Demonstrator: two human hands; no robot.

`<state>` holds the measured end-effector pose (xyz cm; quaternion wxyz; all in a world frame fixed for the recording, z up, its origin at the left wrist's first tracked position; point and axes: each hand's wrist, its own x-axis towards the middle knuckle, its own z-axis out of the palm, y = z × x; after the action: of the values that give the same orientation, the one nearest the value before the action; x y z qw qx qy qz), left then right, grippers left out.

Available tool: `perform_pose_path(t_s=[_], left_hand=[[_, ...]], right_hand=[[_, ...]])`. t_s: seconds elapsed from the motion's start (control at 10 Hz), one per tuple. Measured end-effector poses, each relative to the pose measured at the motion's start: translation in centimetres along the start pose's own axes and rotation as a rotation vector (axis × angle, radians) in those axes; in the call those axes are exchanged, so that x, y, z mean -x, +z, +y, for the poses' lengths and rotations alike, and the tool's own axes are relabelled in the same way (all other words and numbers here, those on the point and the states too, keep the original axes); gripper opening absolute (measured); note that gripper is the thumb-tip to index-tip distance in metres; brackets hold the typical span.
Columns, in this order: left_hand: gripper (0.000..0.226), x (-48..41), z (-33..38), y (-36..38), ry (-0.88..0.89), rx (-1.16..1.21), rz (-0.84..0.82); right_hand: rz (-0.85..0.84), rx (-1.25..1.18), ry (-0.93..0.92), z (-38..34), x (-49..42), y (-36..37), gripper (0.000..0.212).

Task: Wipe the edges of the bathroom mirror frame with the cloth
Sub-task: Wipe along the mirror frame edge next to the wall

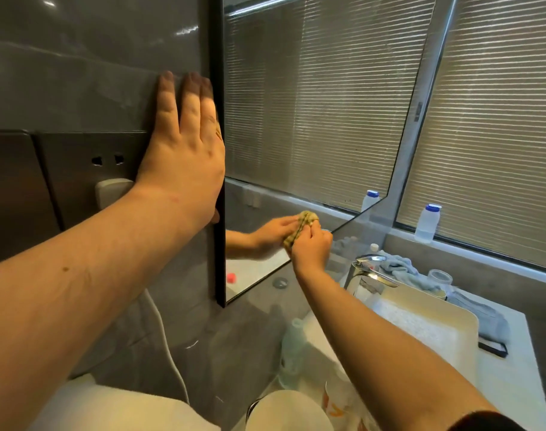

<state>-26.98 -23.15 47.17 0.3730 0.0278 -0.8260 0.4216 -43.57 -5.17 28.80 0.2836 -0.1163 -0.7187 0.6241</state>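
The mirror (312, 98) has a thin black frame (218, 42) down its left side. My left hand (184, 150) lies flat on the grey wall, fingers spread, its edge against that black frame. My right hand (310, 248) is closed on a yellowish checked cloth (301, 228) and presses it against the mirror's lower edge. The glass reflects that hand and the cloth.
A chrome tap (369, 275) and white basin (427, 325) sit below the mirror. Grey cloths (402, 269) lie behind the tap. A white bottle with a blue cap (427, 223) stands on the window ledge. A clear bottle (292, 346) and a white cable (169, 340) are near the wall.
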Motion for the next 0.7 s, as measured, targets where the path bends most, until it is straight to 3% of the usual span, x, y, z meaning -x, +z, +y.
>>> perform_pose_path(t_s=[0.1, 0.2, 0.3, 0.4, 0.5, 0.6, 0.7], left_hand=[[0.105, -1.0, 8.2, 3.3, 0.200, 0.576, -0.212], [0.079, -0.6, 18.9, 11.7, 0.199, 1.773, -0.170], [0.059, 1.3, 18.2, 12.9, 0.069, 2.173, -0.151], [0.079, 1.8, 10.2, 6.5, 0.166, 1.131, -0.021], [0.124, 0.5, 0.8, 0.1, 0.006, 0.008, -0.073], [0.129, 0.6, -0.2, -2.2, -0.057, 0.073, -0.132], [0.130, 0.6, 0.6, -1.1, -0.009, 0.027, -0.097]], right_hand=[[0.001, 0.028, -0.051, 0.2, -0.8, -0.2, 0.032], [-0.032, -0.041, -0.154, -0.4, 2.9, -0.5, 0.025], [-0.080, -0.108, -0.355, -0.5, 7.4, -0.5, 0.018], [-0.168, -0.139, -0.554, -0.1, 10.4, -0.3, 0.022], [-0.200, -0.160, -0.589, -0.1, 10.7, -0.4, 0.026], [-0.150, -0.146, -0.571, -0.2, 9.6, -0.2, 0.027], [-0.055, -0.138, -0.352, -0.9, 6.6, 0.3, 0.025]])
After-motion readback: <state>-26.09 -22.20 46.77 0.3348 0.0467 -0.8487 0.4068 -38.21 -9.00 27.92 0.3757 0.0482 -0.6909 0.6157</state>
